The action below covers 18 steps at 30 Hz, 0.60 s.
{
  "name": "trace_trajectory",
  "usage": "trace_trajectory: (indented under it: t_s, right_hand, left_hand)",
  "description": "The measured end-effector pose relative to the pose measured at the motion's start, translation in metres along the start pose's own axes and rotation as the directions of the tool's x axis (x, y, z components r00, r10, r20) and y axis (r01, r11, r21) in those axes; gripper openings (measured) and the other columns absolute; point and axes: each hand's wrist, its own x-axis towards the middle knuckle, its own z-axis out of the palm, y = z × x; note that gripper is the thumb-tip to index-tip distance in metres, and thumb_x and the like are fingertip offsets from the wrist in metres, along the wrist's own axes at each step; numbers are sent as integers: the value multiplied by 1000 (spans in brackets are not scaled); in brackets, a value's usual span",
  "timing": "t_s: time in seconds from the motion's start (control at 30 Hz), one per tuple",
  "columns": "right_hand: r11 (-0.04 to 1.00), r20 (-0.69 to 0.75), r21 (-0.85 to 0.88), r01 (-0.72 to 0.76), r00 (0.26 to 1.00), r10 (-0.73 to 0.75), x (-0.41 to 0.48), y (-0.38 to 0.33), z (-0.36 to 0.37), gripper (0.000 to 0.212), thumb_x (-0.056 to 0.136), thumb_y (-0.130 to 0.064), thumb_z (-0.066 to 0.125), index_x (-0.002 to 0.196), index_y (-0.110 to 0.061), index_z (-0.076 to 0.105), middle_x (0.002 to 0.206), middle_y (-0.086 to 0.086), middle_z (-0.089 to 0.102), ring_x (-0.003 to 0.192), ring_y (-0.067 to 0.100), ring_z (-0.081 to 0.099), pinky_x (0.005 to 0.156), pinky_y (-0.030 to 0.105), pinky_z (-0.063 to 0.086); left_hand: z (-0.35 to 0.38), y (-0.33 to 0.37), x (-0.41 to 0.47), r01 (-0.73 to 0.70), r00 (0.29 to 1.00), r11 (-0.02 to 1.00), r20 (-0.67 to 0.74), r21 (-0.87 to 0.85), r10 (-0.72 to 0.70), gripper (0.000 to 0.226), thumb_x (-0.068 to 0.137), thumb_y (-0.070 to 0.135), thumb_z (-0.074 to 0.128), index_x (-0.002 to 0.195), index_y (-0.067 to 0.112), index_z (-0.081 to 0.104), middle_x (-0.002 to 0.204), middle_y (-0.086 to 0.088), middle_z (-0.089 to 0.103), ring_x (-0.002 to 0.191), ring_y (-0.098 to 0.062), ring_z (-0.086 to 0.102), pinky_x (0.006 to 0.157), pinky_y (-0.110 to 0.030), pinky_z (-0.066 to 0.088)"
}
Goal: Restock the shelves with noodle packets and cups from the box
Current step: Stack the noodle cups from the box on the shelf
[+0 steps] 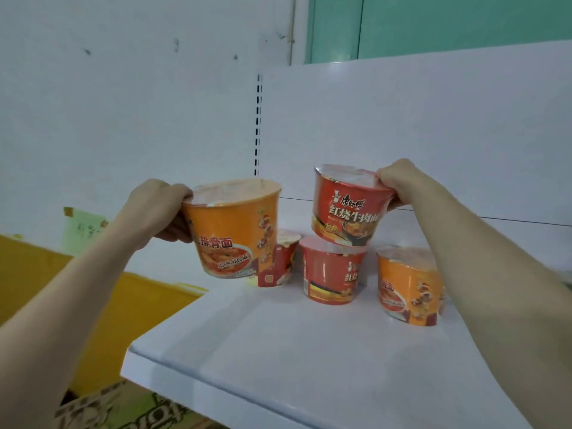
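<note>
My left hand (161, 209) grips the rim of an orange noodle cup (232, 227) and holds it in the air over the left end of the white shelf (278, 351). My right hand (399, 184) grips the rim of a red noodle cup (346, 205), which is tilted and rests on or just above another red cup (331, 270) standing on the shelf. A second orange cup (408, 286) stands to the right. A small red cup (281, 261) stands behind the held orange cup, partly hidden.
A white back panel (402, 134) with a slotted upright (258, 125) closes the shelf's rear. A cardboard box (117, 407) shows at the lower left under the shelf edge. Yellow surfaces (62, 289) lie to the left.
</note>
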Motion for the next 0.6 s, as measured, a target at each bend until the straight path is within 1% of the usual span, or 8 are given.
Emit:
trace_trajectory:
  t_s: [0.13,0.27,0.3,0.37,0.4,0.43,0.53,0.6]
  right_hand:
    - [998,5,-60,-13,1000,13,18,0,16,22,85,9,40,65,2,44,66,22,49,51,34,52,21,42,36]
    - [992,13,-128,-18,1000,20,30,3,27,22,87,6,38,65,5,45,63,25,51,51,35,54,28,37,44]
    - [990,16,-141,-19,1000,21,33,3,30,23,86,6,37,65,6,46,62,26,52,51,36,55,34,38,48]
    - [987,18,-157,-31,999,34,38,2,35,24,85,7,34,66,8,48,64,29,54,56,39,58,56,46,55]
    - [986,20,-162,-42,999,45,41,1,38,25,86,6,34,66,9,48,65,30,55,60,40,60,67,50,56]
    - [985,20,-165,-54,998,58,44,1,41,26,86,6,33,66,10,49,65,30,56,66,42,62,74,51,55]
    - [978,33,-180,-105,993,113,51,0,49,29,87,6,33,66,11,51,57,28,57,82,44,65,82,48,55]
    - [971,40,-200,-133,989,144,54,3,52,30,88,5,33,66,11,52,54,27,57,84,43,65,83,47,55]
  left_hand:
    - [15,2,15,-45,998,999,51,-6,45,34,87,18,44,65,-4,59,48,-16,64,42,-25,63,48,-26,45]
    - [29,6,23,-81,992,996,93,-27,83,34,88,17,44,64,-3,58,46,-14,63,41,-24,62,48,-26,46]
    - [31,6,24,-82,991,996,99,-33,85,34,88,17,44,65,-3,58,45,-13,62,40,-24,62,48,-26,46]
    - [35,7,27,-80,991,996,108,-40,84,33,89,17,45,66,-2,58,44,-12,62,39,-23,61,48,-26,46]
    - [36,7,29,-80,990,996,113,-41,84,33,89,17,45,66,-2,58,43,-12,61,38,-22,61,48,-26,46]
    - [36,6,29,-77,990,996,117,-42,82,33,89,17,44,67,-2,58,43,-12,61,38,-22,61,49,-26,46]
    - [36,3,31,-64,990,997,124,-45,69,33,91,18,44,68,-2,58,44,-12,62,39,-22,61,49,-25,47]
    - [34,-1,32,-55,991,997,122,-45,60,33,91,18,44,68,-1,57,44,-12,62,39,-22,61,50,-26,47]
